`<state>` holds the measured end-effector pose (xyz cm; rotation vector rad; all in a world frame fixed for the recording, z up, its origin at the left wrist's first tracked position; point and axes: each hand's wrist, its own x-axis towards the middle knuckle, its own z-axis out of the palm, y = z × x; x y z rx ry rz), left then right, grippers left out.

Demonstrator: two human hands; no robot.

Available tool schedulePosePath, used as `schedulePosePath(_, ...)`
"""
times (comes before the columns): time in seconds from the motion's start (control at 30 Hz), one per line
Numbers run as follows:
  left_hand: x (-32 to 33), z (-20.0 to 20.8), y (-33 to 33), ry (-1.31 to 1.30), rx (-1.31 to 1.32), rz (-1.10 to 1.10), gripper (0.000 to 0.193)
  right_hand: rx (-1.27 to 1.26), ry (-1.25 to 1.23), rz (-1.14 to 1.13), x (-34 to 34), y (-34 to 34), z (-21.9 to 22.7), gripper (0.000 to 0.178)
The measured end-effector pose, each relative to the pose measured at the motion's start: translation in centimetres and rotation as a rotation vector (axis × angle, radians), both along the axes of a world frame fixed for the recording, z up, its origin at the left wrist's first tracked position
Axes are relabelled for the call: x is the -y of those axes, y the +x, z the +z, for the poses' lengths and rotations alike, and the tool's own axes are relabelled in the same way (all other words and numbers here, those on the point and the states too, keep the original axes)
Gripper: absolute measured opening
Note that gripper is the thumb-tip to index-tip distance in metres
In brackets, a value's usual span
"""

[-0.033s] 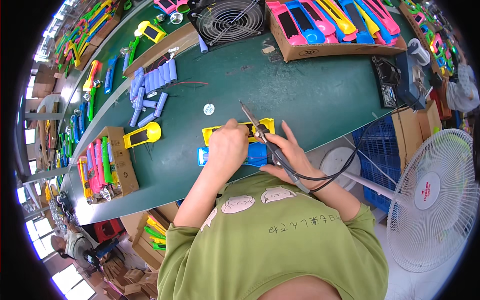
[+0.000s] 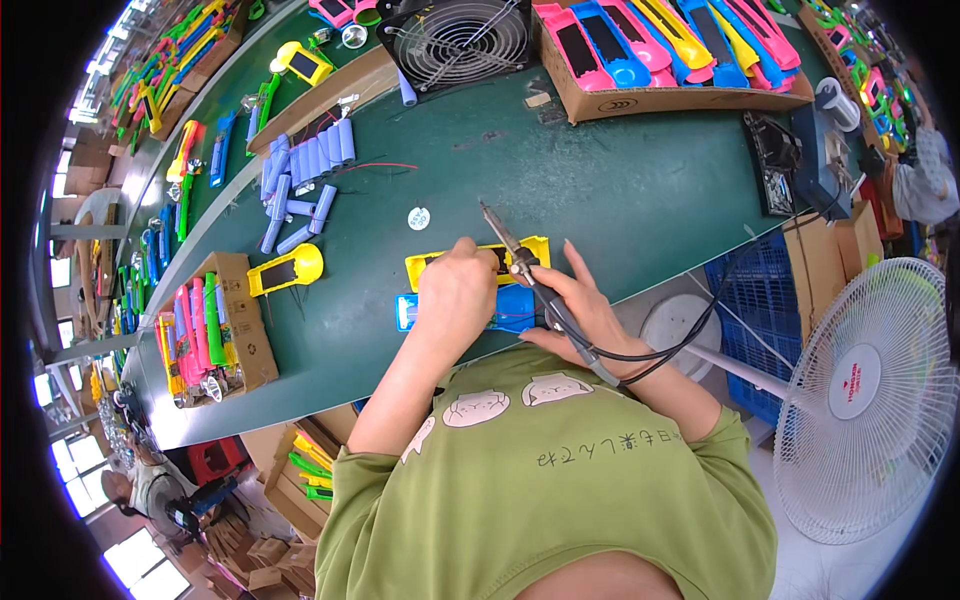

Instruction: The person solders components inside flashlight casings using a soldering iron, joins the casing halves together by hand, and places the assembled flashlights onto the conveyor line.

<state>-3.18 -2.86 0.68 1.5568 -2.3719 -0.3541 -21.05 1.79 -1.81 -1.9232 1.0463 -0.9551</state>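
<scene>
My right hand [image 2: 588, 318] is closed around a soldering iron [image 2: 518, 255], whose tip points up and left over the table. Closed in a fist, my left hand [image 2: 456, 292] rests over a blue plastic housing [image 2: 512, 310]; what its fingers grip is hidden beneath. The blue housing lies near the table's front edge. Just beyond it is a yellow plastic housing [image 2: 537, 262] with a dark panel, partly covered by my left hand and the iron. A small round white sticker [image 2: 418, 218] lies beyond the yellow housing.
Blue-wrapped battery cells [image 2: 322, 152] lie at the back left, near another yellow housing [image 2: 285, 270]. Cardboard boxes of coloured housings stand left [image 2: 258, 330] and back right [image 2: 690, 100]. A black fan [image 2: 458, 40] sits at the back. The iron's cable [image 2: 735, 262] runs right, above a white fan [image 2: 860, 390].
</scene>
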Motion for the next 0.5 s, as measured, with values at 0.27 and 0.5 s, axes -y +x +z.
schedulePosePath(0.27,-1.0,5.1,3.2,0.034,0.045,-0.239,0.078,-0.011,-0.001,0.024,0.9,-0.9,-0.2,0.065)
schedulePosePath(0.5,-1.4,1.1,7.1,0.009,-0.013,-0.143,0.075,-0.032,-0.124,-0.051,1.3,-1.6,0.5,0.060)
